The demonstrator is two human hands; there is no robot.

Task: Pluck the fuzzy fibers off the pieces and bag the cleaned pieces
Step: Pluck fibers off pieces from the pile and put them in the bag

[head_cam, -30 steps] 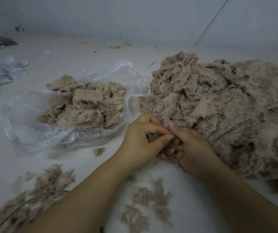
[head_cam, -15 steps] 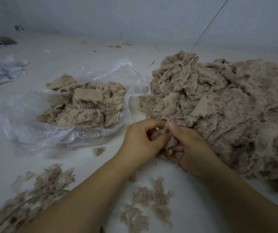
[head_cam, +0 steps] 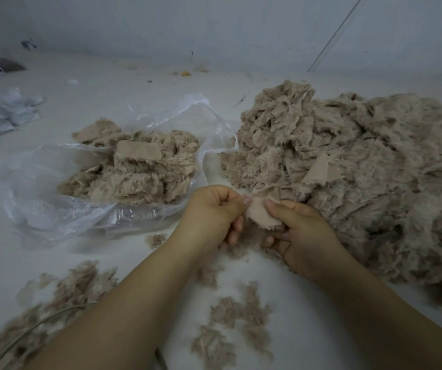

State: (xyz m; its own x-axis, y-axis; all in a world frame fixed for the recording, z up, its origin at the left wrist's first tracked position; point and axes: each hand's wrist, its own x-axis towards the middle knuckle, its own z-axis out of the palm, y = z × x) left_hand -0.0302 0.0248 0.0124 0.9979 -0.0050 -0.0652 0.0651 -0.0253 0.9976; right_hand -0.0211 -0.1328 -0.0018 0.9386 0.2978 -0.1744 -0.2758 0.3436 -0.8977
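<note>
Piece in hand: a small tan fabric piece [head_cam: 264, 216] held between both hands, just in front of the big pile, above the bench [head_cam: 308, 311].
Left hand [head_cam: 210, 216]: fingers curled, thumb and forefinger pinching the piece's left edge.
Right hand [head_cam: 298, 233]: thumb on top, fingers underneath, gripping the piece's right side.
Handling: it looks light, limp and soft; fibres likely pull free easily, so the smooth backing edge seems the best hold.
Uncleaned pile [head_cam: 361, 177]: large fuzzy heap on the right, touching the right hand.
Bag [head_cam: 54, 209]: clear plastic, open, lying left of the hands, partly filled with bagged pieces [head_cam: 134, 172].
Loose fluff [head_cam: 238, 324]: scattered tufts near the forearms.
Obstacles: none seen between the hands and the bag.
</note>
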